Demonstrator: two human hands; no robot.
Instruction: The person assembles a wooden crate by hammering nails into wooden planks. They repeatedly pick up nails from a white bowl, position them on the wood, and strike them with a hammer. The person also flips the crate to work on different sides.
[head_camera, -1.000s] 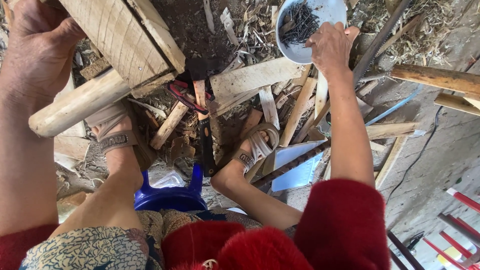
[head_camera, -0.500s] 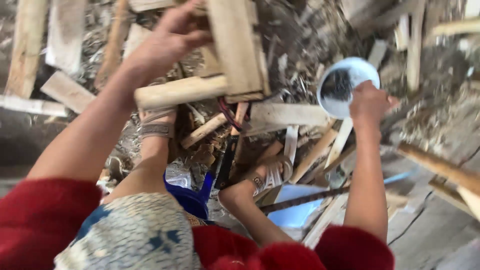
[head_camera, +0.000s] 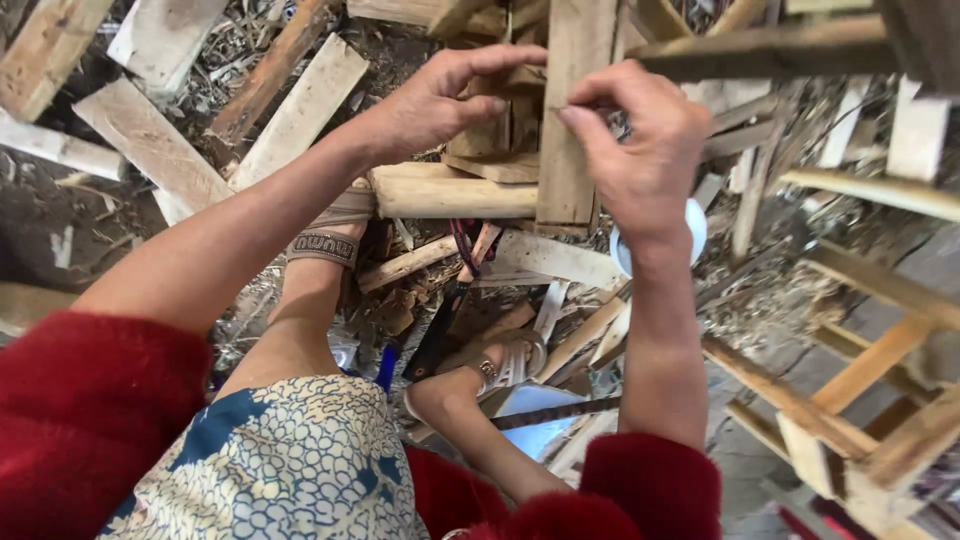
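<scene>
A wooden frame of slats (head_camera: 565, 150) with a round pale bar (head_camera: 450, 197) rests in front of my knees. My left hand (head_camera: 440, 100) grips its top from the left, fingers curled over the stacked blocks. My right hand (head_camera: 640, 150) is at the upright slat's right edge. Its thumb and forefinger pinch what looks like a small nail against the wood. A white bowl (head_camera: 695, 235) shows partly behind my right wrist; its contents are hidden.
A dark-handled hammer (head_camera: 440, 325) lies on the ground between my sandalled feet (head_camera: 505, 365). Loose planks (head_camera: 150, 160) and shavings cover the ground at left. Finished wooden frames (head_camera: 850, 410) stand at right. A blue stool (head_camera: 387, 365) is under me.
My right hand has left the bowl of nails and come up to the slat, fingers pinched. My left hand has shifted its hold on the frame. The camera has swung left.
</scene>
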